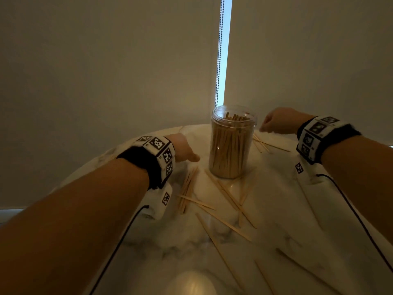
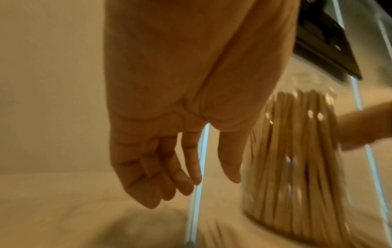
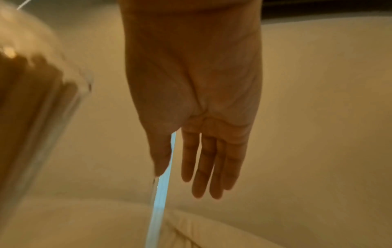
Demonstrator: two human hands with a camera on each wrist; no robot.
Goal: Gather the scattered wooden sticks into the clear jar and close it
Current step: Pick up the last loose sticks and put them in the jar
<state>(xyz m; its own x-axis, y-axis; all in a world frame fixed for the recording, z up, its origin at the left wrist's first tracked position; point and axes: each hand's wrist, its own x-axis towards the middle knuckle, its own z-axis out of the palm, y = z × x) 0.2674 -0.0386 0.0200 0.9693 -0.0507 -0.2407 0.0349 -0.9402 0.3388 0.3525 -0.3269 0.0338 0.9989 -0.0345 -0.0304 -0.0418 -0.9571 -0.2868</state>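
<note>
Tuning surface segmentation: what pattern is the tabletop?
White marble with faint grey veining on the tabletop, clearest in the head view.

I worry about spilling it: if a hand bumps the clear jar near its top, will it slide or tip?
The clear jar is tall for its base and has no lid on, so a high bump would probably tip it and spill sticks. Packed nearly full, it likely has some weight, which should help. On the glossy marble table, a low push would probably slide it.

No readable text
Only black-and-white coded marker squares on the wrist bands, bearing no letters, brands or numbers
</note>
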